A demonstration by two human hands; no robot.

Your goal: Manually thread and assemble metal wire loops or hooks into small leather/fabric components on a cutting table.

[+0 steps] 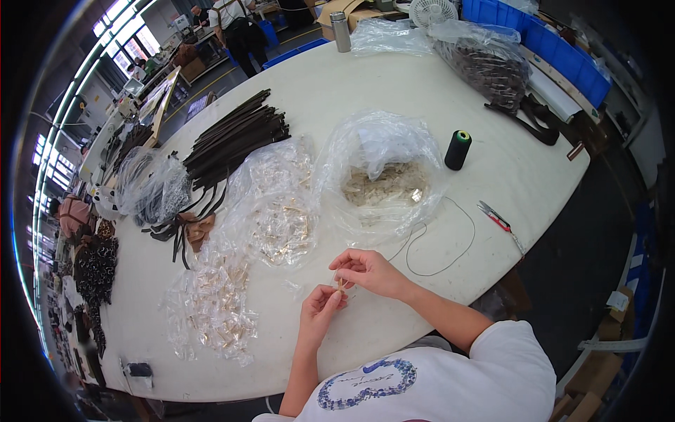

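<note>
Both of my hands meet over the near edge of the pale table (380, 313), fingers closed. My left hand (320, 311) pinches a small gold-coloured metal piece (341, 286) from below. Above it, the fingertips of my right hand (373, 271) close on the same piece, whose exact kind is too small to make out. Just left of my hands lie many small gold pieces in clear little bags (221, 313). Beyond them sits an opened clear plastic bag (383, 186) with pale small parts inside. A dark thread (450, 273) loops on the table to the right of my right hand.
A dark thread cone (458, 150) and red-handled scissors (498, 216) are on the right. Dark brown straps (235, 133) are piled far left. At the back stand a metal flask (340, 32), a bagged brown bundle (485, 67) and blue bins (569, 63).
</note>
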